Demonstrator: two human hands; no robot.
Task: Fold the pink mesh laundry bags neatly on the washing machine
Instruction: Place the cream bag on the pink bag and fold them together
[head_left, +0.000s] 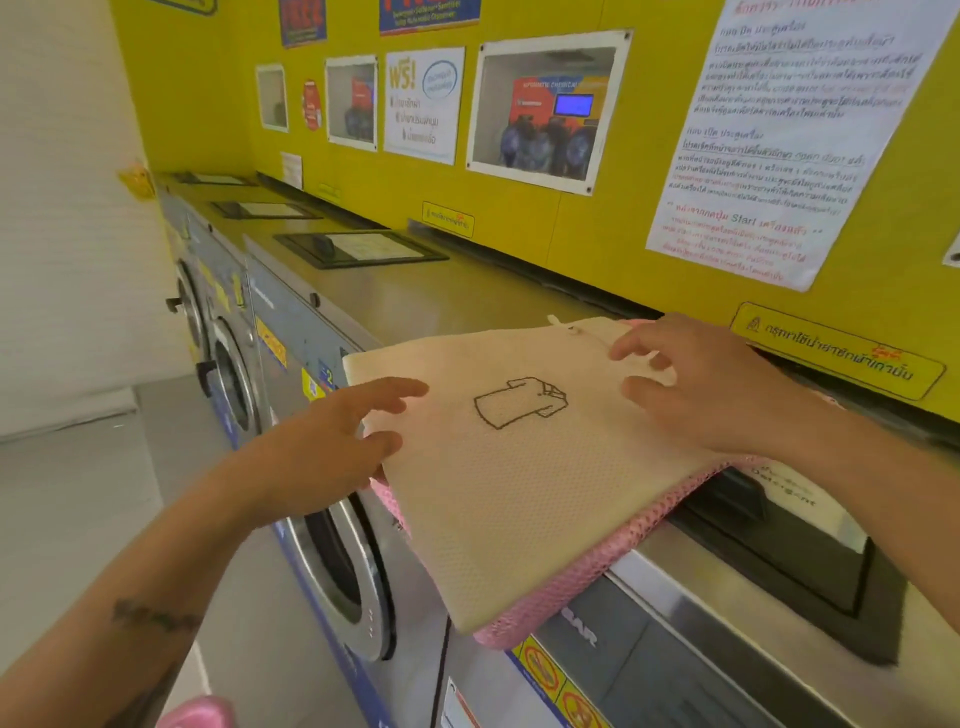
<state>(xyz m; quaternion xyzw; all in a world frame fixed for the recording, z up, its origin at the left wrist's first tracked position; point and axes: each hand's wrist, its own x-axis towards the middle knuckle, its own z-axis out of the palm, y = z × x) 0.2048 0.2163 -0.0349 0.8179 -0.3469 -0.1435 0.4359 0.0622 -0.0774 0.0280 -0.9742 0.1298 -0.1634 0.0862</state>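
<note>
Cream mesh bag (519, 483) with a stitched shirt outline (519, 402), lying flat over a pink mesh laundry bag (571, 587) on top of the washing machine (649, 649), pink edge showing along the near and left sides and overhanging the front lip. Left hand (332, 441) at the left edge of the stack, grip apart, fingers spread, thumb tucked under the cloth edge, clamped on nothing. Right hand (711, 384) resting on the far right corner, grip likewise apart, fingertips near a white zipper pull (566, 326). Just right of the stack, a dark-framed hatch (810, 566) in the machine top, partly covered by the cloth. Close behind, a yellow wall (597, 228) with posted notices (789, 140) and small windows (545, 109). Further left, a row of more machines (218, 312) with round doors. Another bit of pink (197, 712) at the bottom edge, too cropped to identify.
</note>
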